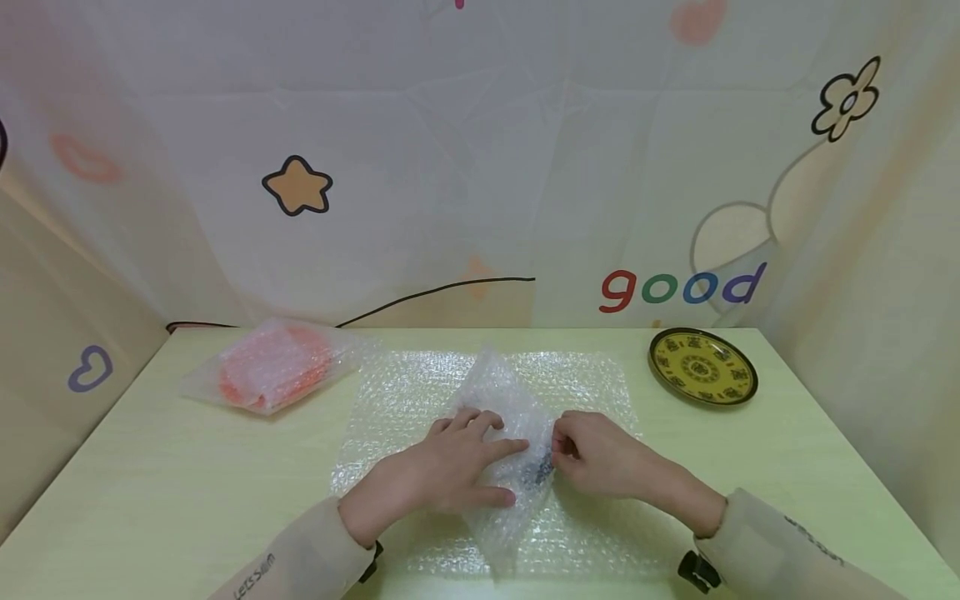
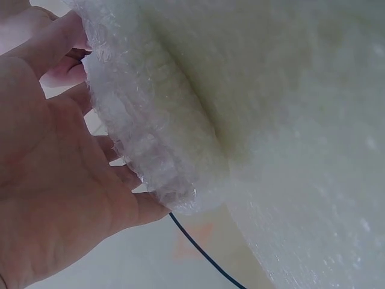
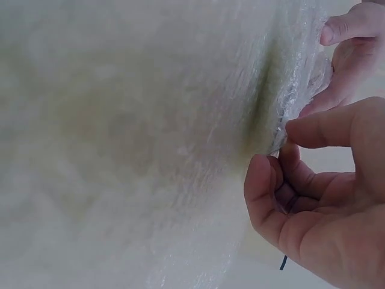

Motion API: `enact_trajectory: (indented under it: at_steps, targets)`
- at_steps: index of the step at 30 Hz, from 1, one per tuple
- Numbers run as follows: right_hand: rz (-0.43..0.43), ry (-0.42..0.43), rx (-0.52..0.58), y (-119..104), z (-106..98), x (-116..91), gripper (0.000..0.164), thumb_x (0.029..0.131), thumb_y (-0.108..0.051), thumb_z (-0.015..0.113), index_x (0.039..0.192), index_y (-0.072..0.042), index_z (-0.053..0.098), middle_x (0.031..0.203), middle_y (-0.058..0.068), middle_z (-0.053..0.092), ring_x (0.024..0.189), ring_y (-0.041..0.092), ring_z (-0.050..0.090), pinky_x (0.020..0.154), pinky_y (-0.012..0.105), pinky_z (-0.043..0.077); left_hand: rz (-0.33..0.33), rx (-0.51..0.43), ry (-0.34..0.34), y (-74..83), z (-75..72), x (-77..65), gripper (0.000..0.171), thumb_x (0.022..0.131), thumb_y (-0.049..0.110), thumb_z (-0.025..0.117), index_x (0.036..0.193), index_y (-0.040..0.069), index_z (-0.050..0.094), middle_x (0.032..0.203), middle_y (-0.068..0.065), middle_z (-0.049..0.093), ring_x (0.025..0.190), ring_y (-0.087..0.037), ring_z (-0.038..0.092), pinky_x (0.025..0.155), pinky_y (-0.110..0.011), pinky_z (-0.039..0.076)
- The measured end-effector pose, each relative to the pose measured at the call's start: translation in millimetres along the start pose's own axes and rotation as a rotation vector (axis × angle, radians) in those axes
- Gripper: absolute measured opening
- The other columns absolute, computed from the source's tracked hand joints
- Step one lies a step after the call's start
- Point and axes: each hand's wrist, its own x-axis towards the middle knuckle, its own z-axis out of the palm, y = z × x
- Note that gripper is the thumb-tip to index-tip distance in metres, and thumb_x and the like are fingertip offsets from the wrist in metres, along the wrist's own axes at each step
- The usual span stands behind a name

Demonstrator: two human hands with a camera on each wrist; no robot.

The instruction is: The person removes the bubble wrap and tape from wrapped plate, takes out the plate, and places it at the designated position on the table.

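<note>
A folded bubble wrap bundle (image 1: 501, 392) lies on a flat bubble wrap sheet (image 1: 405, 387) in the middle of the table. Something dark (image 1: 538, 472) shows through its right side; its kind is hidden by the wrap. My left hand (image 1: 457, 462) rests on the bundle with fingers spread, and in the left wrist view its palm (image 2: 66, 174) faces the folded layers. At the right edge, my right hand (image 1: 603, 458) pinches the bubble wrap between thumb and curled fingers, seen closely in the right wrist view around the wrap edge (image 3: 283, 114).
A red thing wrapped in bubble wrap (image 1: 273, 367) lies at the table's back left. A yellow patterned plate with a dark rim (image 1: 701, 367) is at the back right. Behind the table (image 1: 810, 467) hangs a printed curtain (image 1: 450, 183).
</note>
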Motion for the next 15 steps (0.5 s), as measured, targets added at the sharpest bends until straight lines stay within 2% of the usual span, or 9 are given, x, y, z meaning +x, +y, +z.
enact_trajectory:
  at_steps: [9,15]
  targets:
    - [-0.007,-0.005,-0.030,-1.3,0.2,1.3,0.018,0.089,-0.003,0.067,0.077,-0.014,0.059,0.075,-0.007,0.050,0.067,0.007,0.045,0.058,0.026,0.042,-0.005,0.007,0.004,0.7,0.4,1.7,0.063,0.098,0.056,0.062,0.155,0.034,0.047,0.155,-0.006,0.040,0.144,-0.030,0.032,0.109,-0.059,0.037]
    - [0.028,-0.048,0.010,0.1,-3.8,1.3,0.016,0.091,-0.007,0.071,0.080,-0.015,0.061,0.075,-0.007,0.053,0.069,0.009,0.048,0.061,0.027,0.044,-0.014,0.002,-0.006,1.0,-0.4,1.5,0.063,0.098,0.056,0.063,0.155,0.034,0.047,0.155,-0.006,0.040,0.144,-0.029,0.032,0.110,-0.058,0.037]
